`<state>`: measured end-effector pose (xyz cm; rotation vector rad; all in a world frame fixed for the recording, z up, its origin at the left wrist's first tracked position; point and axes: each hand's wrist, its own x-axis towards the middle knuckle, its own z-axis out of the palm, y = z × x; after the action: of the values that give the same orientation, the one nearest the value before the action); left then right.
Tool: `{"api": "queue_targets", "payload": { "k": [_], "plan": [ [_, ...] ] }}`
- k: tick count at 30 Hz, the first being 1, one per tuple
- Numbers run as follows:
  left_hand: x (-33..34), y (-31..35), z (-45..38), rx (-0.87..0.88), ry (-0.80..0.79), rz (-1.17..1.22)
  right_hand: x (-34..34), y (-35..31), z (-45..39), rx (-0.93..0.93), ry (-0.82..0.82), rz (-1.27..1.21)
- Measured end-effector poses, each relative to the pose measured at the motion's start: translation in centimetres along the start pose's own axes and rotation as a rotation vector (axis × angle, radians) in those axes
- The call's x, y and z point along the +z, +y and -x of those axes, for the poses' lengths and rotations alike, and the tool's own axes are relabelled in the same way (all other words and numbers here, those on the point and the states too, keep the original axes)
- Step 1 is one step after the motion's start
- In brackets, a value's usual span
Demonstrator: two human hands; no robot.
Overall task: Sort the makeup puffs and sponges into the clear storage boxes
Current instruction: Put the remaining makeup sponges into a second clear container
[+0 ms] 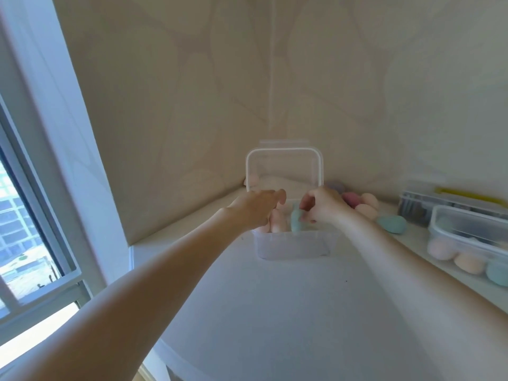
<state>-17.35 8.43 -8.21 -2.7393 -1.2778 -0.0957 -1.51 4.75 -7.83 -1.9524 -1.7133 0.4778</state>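
Step in hand, as judged: loading the open clear box (291, 243) that stands on the white table (275, 312), lid (284, 166) tilted up behind it.

Right hand (324, 206): over the right half of the box mouth, fingers curled and pinching the upper end of a teal sponge (296, 221). The sponge hangs below the fingertips, upright, its lower part already inside the box rim. Whether it touches the box floor cannot be told.

Left hand (258, 207): over the left half of the box mouth, fingers extended and relaxed, holding nothing that shows. Pink sponges (276, 220) lie in the box just below and beside it; contact with them cannot be confirmed.

Loose stock: right of the box, against the wall, lie several sponges (360, 204) in pink, peach and a dark rose, with a further teal sponge (391, 224) nearest the front. Farther right of the box stands a second clear box (467, 240) holding peach and teal sponges, and behind that a dark organiser (417, 210).

Next move, as judged: the pinch must be loosened so the teal sponge drops beside the pink ones, then the right hand goes to the loose group to the right of the box. The soft sponge may cling to the fingers or tip against the box wall.
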Motion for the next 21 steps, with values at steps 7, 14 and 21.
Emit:
{"api": "queue_targets", "payload": {
  "k": [7, 14, 21],
  "plan": [
    [0.0, 0.1, 0.0, 0.015, 0.005, -0.029, 1.1, -0.1, 0.0, -0.069, 0.001, 0.049],
    [-0.1, 0.1, -0.2, -0.001, -0.031, -0.019, -0.1, -1.0, 0.6, -0.117, -0.138, 0.300],
    [0.5, -0.3, -0.8, -0.022, -0.041, -0.041, -0.6, -1.4, -0.5, 0.013, -0.087, 0.049]
  ]
}}
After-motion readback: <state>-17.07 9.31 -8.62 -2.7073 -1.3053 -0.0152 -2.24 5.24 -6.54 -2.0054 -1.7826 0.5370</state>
